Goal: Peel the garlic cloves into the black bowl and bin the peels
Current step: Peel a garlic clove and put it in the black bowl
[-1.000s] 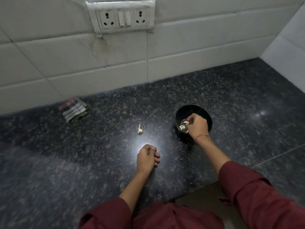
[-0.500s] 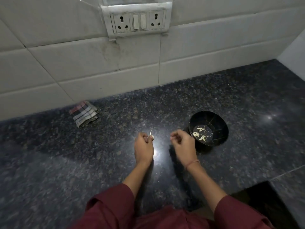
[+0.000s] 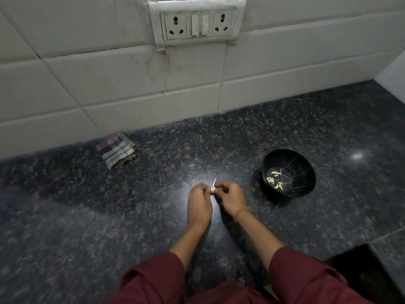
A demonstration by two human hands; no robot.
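Hands meet in the middle of the counter: the left hand and right hand both have their fingertips curled in, pinching one small garlic clove between them. A thin pale stalk sticks up out of the clove, just above the knuckles. All this sits over a bright glare spot on the dark speckled countertop – can't tell whether the hands rest on the stone or hang just over it.

The black bowl stands upright off to the right of the hands, near but not touching, with a handful of pale peeled cloves lying on its bottom.

Other stuff around: a folded checked cloth lies well off to the left, back near the foot of the white tiled wall. A white socket panel with two sockets and two switches is mounted up on that wall. The person has a reddish thread round the right wrist and maroon sleeves pushed up the forearms. A dark shape sits at the lower right edge – too dim to say what it is
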